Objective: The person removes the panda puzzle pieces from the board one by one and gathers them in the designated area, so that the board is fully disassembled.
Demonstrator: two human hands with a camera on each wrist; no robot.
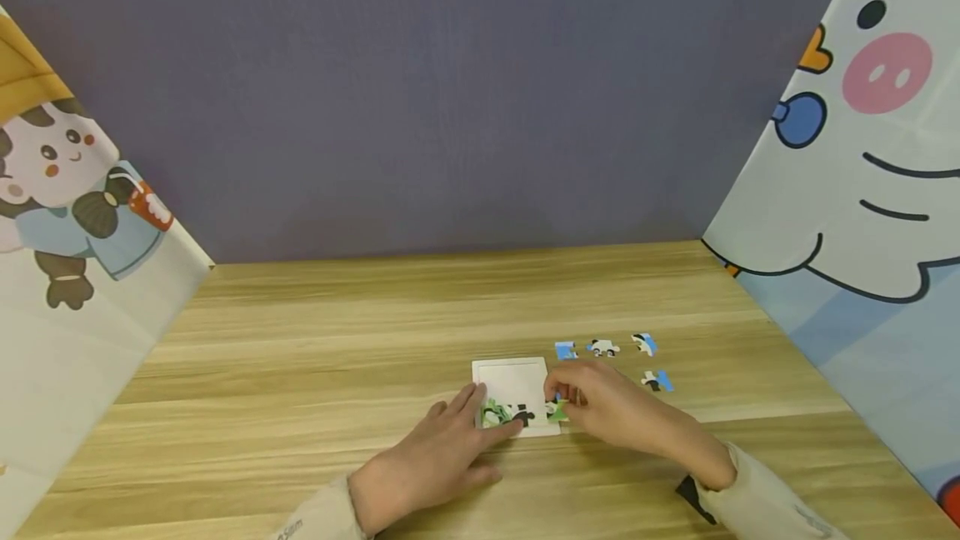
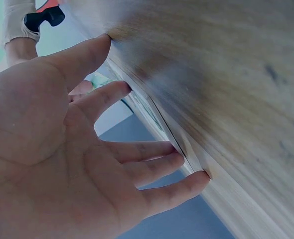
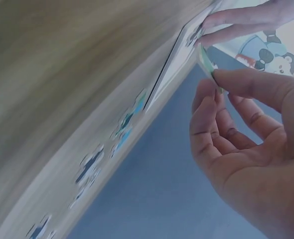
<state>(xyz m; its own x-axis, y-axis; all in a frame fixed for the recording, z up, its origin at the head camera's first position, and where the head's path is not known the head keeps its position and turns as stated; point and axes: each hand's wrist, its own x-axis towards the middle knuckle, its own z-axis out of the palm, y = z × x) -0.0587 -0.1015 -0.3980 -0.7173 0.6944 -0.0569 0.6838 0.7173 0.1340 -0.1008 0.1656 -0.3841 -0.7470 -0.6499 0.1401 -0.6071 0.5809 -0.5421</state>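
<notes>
On the light wooden table [image 1: 315, 357] lies a small white square puzzle tray [image 1: 511, 379], with a few green, black and white pieces already seated along its near edge. The left hand [image 1: 431, 461] lies flat with fingers spread and straight, its fingertips [image 2: 199, 177] pressing on the tray's near left corner. The right hand [image 1: 611, 402] pinches a green-edged jigsaw piece [image 3: 207, 62] between thumb and forefinger, at the tray's near right corner, just beside the placed pieces (the right wrist view shows the piece tilted, one edge near the tray).

Doing this step well probably means keeping the left fingers firm on the tray so it cannot slide, and keeping them off the gap. The piece likely needs turning until its tab faces the neighbouring piece, then lowering flat, not edge-first, and pressing gently once it sits level. Forcing it tilted could lift the pieces already seated.

Four loose blue, white and black jigsaw pieces [image 1: 603, 347] lie on the table to the right of the tray and beyond it, apart from both hands.
</notes>
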